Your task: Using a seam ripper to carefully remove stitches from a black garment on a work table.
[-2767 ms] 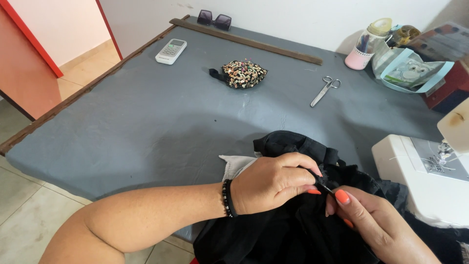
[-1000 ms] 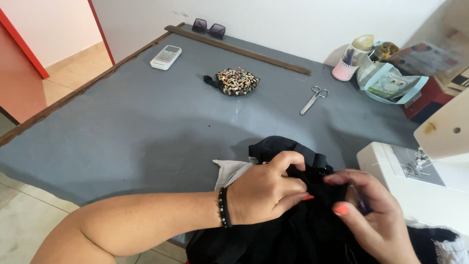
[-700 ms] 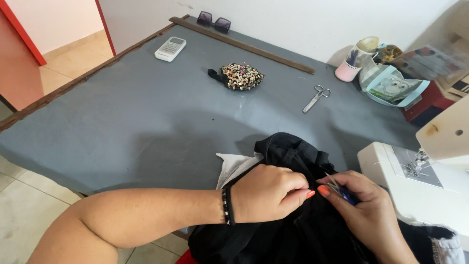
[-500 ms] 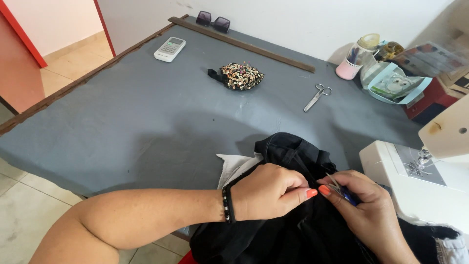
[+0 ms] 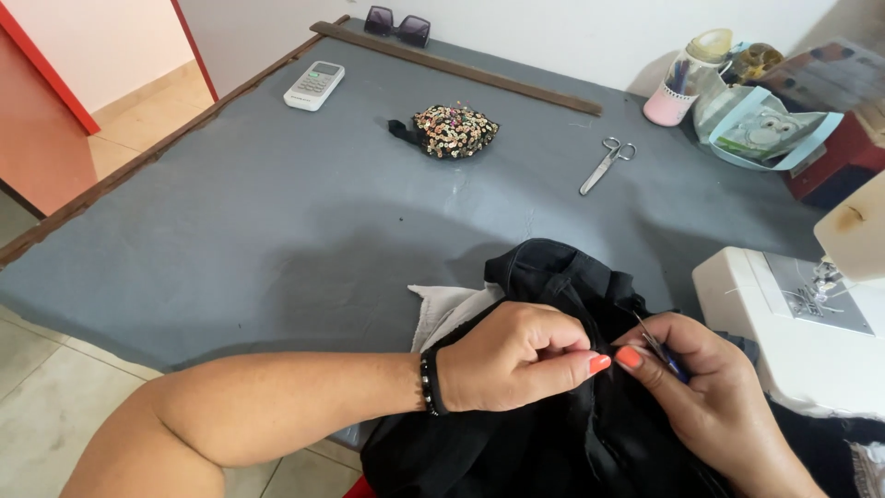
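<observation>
A wide grey table (image 5: 277,221) is filling the head view, its wooden edge running along the left side beside a tiled floor (image 5: 37,406) and an orange door (image 5: 37,138). The middle of the table is lying open — most things are sitting along the far edge: a white remote (image 5: 313,85), sunglasses (image 5: 397,24), a long wooden strip (image 5: 456,66), a button-covered pouch (image 5: 454,130), scissors (image 5: 606,164) and a pink cup (image 5: 670,97). A white sewing machine (image 5: 793,332) is standing at the right edge.

At the near edge a black garment (image 5: 562,277) is bunched up, hanging over the table's rim toward the person, with a white cloth (image 5: 442,309) showing beneath it. The left hand (image 5: 516,360) is closed, thumb and fingers pinching a fold of the black garment. The right hand (image 5: 719,397) is just beside it — almost touching fingertip to fingertip — and is gripping a small thin metal tool (image 5: 659,349), its tip pointing into the fabric. A dark beaded bracelet (image 5: 429,383) is circling the left wrist.
</observation>
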